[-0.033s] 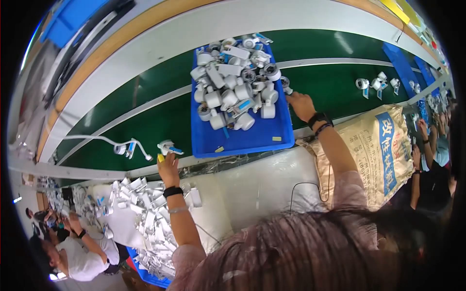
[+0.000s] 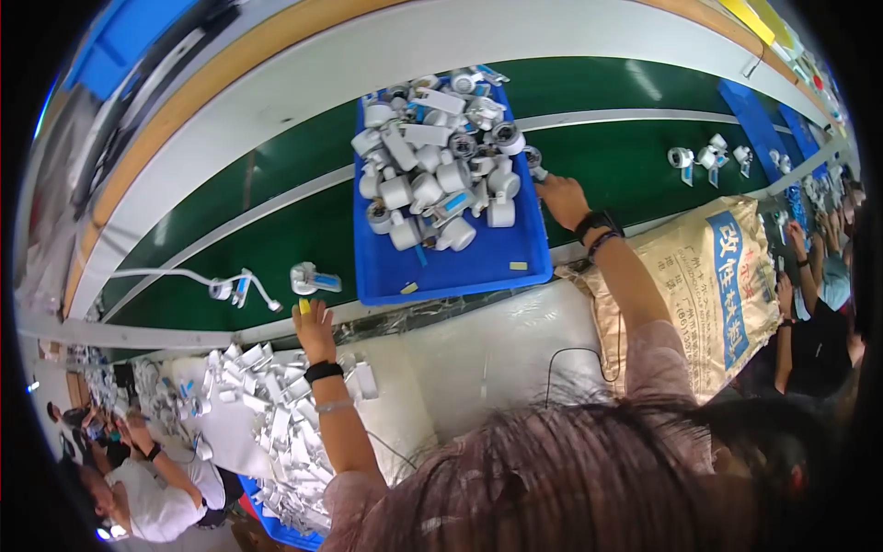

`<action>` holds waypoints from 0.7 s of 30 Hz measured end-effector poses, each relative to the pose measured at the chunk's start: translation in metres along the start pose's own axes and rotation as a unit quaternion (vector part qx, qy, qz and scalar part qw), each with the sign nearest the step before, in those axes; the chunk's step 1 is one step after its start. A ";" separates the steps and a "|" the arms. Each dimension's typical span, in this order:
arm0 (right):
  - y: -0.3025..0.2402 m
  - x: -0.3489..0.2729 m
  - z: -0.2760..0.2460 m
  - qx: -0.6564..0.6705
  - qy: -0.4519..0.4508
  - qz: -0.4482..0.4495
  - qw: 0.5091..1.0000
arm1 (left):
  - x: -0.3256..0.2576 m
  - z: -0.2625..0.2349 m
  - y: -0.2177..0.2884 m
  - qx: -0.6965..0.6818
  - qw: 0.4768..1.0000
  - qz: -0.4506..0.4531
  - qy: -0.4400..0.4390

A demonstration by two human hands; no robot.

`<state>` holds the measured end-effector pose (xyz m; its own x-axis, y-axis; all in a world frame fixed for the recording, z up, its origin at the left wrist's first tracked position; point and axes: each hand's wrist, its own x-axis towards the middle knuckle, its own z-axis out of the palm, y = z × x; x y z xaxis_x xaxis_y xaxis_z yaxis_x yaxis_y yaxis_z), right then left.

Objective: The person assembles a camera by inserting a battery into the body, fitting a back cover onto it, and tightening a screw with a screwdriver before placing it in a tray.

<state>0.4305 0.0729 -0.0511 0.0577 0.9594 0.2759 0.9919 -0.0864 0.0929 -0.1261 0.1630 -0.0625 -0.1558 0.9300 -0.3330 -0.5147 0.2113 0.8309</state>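
A blue tray (image 2: 469,274) holds a heap of white round-headed housings (image 2: 428,189), some with dark round openings or blue strips. Beside its right rim, my right hand (image 2: 565,202) has its curled fingers at the stem of one white housing (image 2: 534,161). My left hand (image 2: 315,333), a yellow cover on one fingertip, is open. Its fingers point at a white housing with a blue strip (image 2: 315,280) lying on the green belt (image 2: 216,310), just beyond the fingertips. Farther left lies another white housing (image 2: 221,289) beside a white cable (image 2: 175,273).
White parts (image 2: 285,414) are heaped on the near-left surface beside clear plastic sheeting (image 2: 487,359). A large tan sack (image 2: 671,285) stands at right. More housings (image 2: 712,158) sit on the belt's far right, before a blue divider (image 2: 752,133). Other people work at both sides.
My left hand has drawn slightly back from the housing on the belt, which now lies turned. The whole view has shifted a little; my right hand keeps its place by the tray.
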 end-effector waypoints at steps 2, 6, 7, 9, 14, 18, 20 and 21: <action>-0.007 0.019 0.016 -0.033 0.023 -0.078 0.996 | 0.009 -0.054 -0.012 0.249 0.962 0.110 -0.033; 0.008 0.016 0.016 -0.065 0.005 -0.080 0.995 | -0.013 -0.031 -0.019 0.300 0.950 0.075 -0.054; 0.012 0.011 0.010 -0.047 -0.011 -0.082 0.995 | -0.030 -0.009 -0.011 0.250 0.967 0.010 -0.053; 0.016 0.008 0.000 -0.051 -0.026 -0.099 0.993 | -0.050 -0.001 -0.011 0.232 0.970 -0.051 -0.061; 0.034 -0.019 -0.027 -0.067 -0.047 -0.095 0.992 | -0.099 0.029 -0.012 0.260 0.954 -0.069 -0.132; 0.024 -0.043 -0.047 0.064 0.029 -0.006 0.997 | -0.132 0.038 -0.021 0.263 0.945 -0.088 -0.171; 0.010 -0.057 -0.065 0.190 0.071 0.067 0.977 | -0.152 0.049 -0.024 0.322 0.913 -0.047 -0.245; -0.001 -0.066 -0.074 0.213 0.116 0.049 0.969 | -0.161 0.055 -0.024 0.328 0.900 -0.034 -0.285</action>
<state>0.4172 -0.0105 0.0009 0.1766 0.8615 0.4761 0.9425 -0.0085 -0.3342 -0.0422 0.0251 -0.0041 0.4103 0.8725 -0.2652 0.1312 0.2314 0.9640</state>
